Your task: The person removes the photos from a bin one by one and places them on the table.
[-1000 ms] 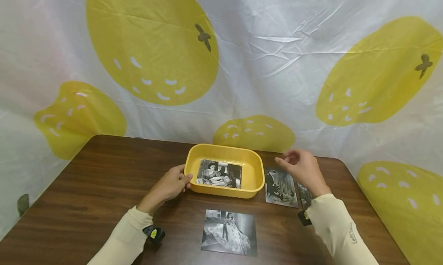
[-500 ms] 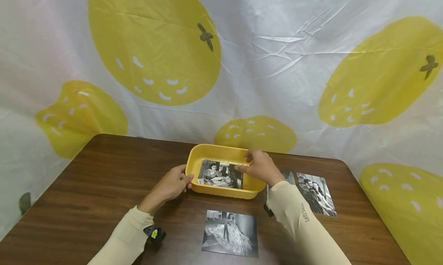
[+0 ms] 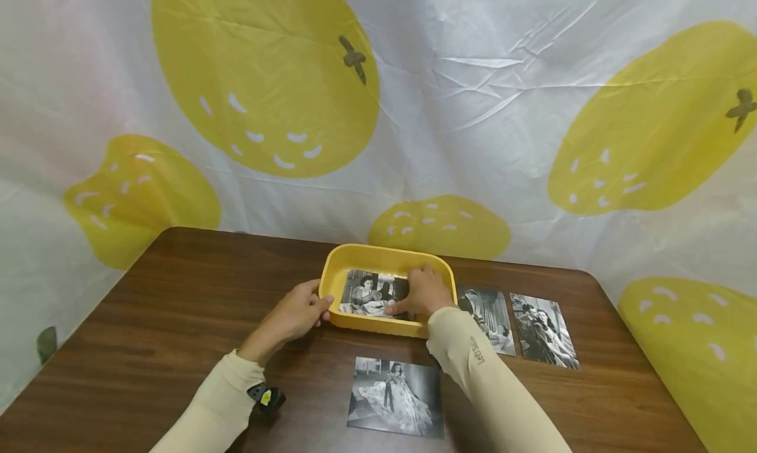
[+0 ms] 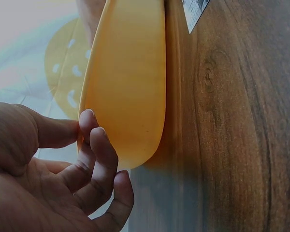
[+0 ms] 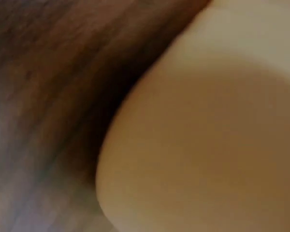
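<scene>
A yellow plastic tub (image 3: 363, 322) stands on the table, with a black-and-white photo (image 3: 365, 296) lying in it. My left hand (image 3: 296, 311) holds the tub's left end; in the left wrist view the thumb and forefinger pinch its rim (image 4: 83, 113). Inside the tub, my right hand (image 3: 427, 292) is over the photo's right end. Its thumb reaches onto the picture, while the other fingertips are hidden, so whether it grips the photo does not show. The right wrist view holds only the blurred tub wall (image 5: 193, 145) and table.
Right of the tub lie two more photos, one (image 3: 499, 328) partly behind the right sleeve and another (image 3: 545, 330) farther right. A wider photo (image 3: 395, 397) lies in front of the tub on the brown wooden table (image 3: 236, 275). A lemon-print curtain (image 3: 443, 124) hangs behind.
My right hand has moved left, from above the photos on the right down into the tub. The left hand keeps its hold on the tub, which stays put.
</scene>
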### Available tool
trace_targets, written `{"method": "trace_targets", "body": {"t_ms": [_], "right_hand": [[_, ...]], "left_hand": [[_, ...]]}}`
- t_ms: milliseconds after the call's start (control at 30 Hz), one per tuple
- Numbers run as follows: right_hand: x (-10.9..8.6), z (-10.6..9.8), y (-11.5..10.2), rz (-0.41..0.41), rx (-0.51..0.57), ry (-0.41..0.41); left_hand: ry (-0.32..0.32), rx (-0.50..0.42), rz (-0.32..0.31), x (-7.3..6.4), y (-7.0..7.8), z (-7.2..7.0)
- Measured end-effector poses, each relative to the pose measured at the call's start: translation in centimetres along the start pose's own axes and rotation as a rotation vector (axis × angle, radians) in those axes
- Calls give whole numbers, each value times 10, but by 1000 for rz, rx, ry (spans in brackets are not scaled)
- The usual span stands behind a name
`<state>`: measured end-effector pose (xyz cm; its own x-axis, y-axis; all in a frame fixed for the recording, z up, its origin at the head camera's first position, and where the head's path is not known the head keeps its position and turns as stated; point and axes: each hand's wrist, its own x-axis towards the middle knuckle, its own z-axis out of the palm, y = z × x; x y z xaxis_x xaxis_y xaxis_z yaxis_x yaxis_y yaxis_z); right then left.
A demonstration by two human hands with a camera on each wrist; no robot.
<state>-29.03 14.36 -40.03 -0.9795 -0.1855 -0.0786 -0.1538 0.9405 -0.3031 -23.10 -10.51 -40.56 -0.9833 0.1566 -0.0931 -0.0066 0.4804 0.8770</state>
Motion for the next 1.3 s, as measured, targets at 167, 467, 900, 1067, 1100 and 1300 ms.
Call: {"method": "trace_targets", "body": {"t_ms": [167, 467, 900, 1067, 1100, 1300], "right_hand": [[0, 1, -1, 53, 12, 18], [8, 5, 1, 73, 37, 145], [1, -13, 14, -34, 266, 209], [-5, -24, 19, 0, 463, 137], [-6, -27, 20, 2, 503, 132], [-20, -51, 30, 7, 653, 139]], "left_hand": [[5, 6, 3, 0, 3, 0], [11, 18, -8, -1, 4, 1], [7, 25, -4, -4, 3, 1], [4, 16, -9, -5, 4, 1], [4, 16, -9, -5, 4, 1], [3, 13, -10, -5, 4, 1]]}}
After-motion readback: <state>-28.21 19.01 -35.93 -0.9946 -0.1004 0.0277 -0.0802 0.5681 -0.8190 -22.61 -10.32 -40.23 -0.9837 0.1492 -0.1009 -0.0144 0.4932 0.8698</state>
